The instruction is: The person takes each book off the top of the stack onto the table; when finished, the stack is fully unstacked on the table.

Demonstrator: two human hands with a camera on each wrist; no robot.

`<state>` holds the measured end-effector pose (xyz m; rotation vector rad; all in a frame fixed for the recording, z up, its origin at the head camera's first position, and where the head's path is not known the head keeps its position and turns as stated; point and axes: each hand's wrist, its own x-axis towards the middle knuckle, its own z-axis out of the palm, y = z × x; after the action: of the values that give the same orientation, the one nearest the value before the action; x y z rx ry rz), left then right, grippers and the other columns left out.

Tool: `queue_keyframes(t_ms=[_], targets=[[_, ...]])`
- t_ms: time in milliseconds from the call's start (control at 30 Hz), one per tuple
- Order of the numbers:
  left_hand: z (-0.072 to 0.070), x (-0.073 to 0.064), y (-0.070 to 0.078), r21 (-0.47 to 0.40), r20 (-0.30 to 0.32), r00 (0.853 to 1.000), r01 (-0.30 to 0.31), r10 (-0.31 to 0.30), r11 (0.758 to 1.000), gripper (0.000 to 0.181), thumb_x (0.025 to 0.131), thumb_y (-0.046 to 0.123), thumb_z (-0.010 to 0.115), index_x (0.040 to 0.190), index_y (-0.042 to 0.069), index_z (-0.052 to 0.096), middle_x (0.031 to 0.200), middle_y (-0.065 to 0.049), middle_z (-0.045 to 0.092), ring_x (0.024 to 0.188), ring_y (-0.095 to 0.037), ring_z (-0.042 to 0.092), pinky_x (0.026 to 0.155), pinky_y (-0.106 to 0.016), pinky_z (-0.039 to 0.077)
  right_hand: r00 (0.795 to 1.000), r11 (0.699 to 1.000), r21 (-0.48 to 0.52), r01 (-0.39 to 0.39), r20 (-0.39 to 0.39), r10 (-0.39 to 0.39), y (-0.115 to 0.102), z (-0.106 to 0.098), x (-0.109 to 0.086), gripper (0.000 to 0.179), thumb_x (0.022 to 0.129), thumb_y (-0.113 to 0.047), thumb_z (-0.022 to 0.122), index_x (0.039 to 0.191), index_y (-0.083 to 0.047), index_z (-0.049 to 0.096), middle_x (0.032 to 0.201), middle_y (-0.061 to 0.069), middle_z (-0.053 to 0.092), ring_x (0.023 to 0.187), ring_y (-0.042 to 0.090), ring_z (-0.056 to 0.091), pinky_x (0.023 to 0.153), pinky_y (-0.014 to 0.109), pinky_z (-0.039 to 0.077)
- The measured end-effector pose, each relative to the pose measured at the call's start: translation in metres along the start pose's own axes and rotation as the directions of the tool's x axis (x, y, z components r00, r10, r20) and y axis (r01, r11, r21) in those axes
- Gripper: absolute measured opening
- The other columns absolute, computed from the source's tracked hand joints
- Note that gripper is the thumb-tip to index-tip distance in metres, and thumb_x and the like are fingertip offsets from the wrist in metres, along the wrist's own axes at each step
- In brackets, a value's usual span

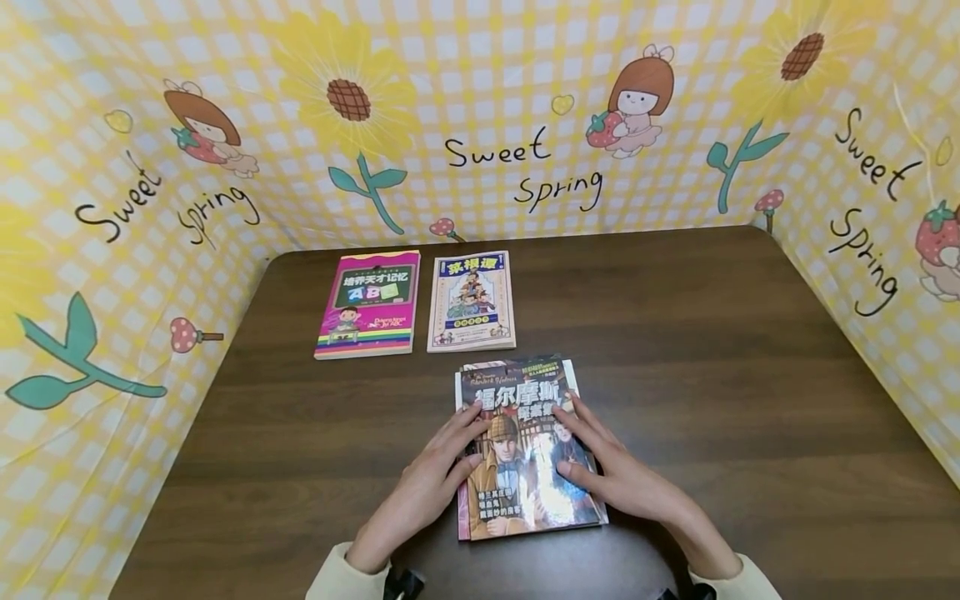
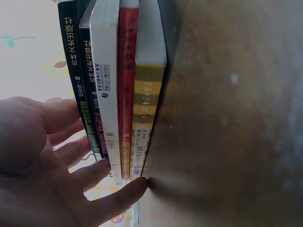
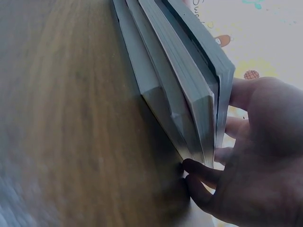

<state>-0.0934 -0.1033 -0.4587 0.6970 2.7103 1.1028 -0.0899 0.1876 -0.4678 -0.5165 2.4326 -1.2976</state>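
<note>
Red spine (image 2: 127, 94) shows only from the left wrist — hands (image 1: 438, 462) (image 1: 628, 482), loosely extended, touch the book stack (image 1: 528, 467).

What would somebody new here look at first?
Probably the yellow cloth with big sunflowers, behind and beside the table. Next, the book stack between the left hand and right hand. The pink book, farther back and left, is bright too.

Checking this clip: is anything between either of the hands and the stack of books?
Nothing visible is. The left hand and right hand already touch the stack of books; the pink book and pale book lie beyond it.
</note>
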Motion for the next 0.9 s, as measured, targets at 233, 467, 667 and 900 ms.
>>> queue_keyframes(t_ms=[233,467,667,900], targets=[[0.0001,-0.0007,0.0003,-0.004,0.002,1.000,0.005,-0.005,1.000,0.045,0.100,0.018,0.052,0.145,0.019,0.045,0.158,0.004,0.025,0.145,-0.020,0.019,0.109,-0.053,0.031,1.000,1.000,0.010,-0.010,0.004,0.010,-0.0005,0.0001,-0.0011,0.067,0.098,-0.041,0.053,0.154,-0.036,0.015,0.162,0.002,-0.006,0.144,0.043,0.001,0.098,0.078,0.017],[-0.0023,-0.0016,0.0024,-0.028,0.015,1.000,0.008,-0.008,1.000,0.047,0.100,0.015,0.053,0.146,0.016,0.044,0.159,0.001,0.023,0.146,-0.023,0.016,0.110,-0.053,0.028,1.000,1.000,0.009,0.003,0.004,-0.003,-0.0005,0.0012,-0.0002,0.068,0.098,-0.040,0.053,0.154,-0.036,0.015,0.162,0.003,-0.006,0.143,0.044,0.002,0.098,0.078,0.017],[-0.0050,-0.0032,0.0065,-0.043,0.037,0.998,0.050,-0.049,0.998,0.051,0.099,0.017,0.055,0.148,0.016,0.040,0.160,0.000,0.016,0.144,-0.028,0.020,0.108,-0.054,0.031,1.000,1.000,0.023,-0.004,0.014,0.004,-0.0004,0.0020,0.0000,0.068,0.099,-0.040,0.052,0.154,-0.037,0.014,0.162,0.003,-0.007,0.143,0.045,0.003,0.097,0.078,0.018],[-0.0065,-0.0063,0.0072,-0.045,0.062,0.991,0.119,-0.116,0.992,0.063,0.098,0.029,0.056,0.153,0.020,0.028,0.162,0.005,0.008,0.140,-0.030,0.030,0.103,-0.055,0.037,0.997,0.998,0.063,0.013,-0.074,-0.009,-0.0005,0.0003,-0.0033,0.074,0.094,-0.036,0.061,0.155,-0.029,0.019,0.162,0.007,-0.002,0.143,0.044,0.009,0.099,0.074,0.023]])
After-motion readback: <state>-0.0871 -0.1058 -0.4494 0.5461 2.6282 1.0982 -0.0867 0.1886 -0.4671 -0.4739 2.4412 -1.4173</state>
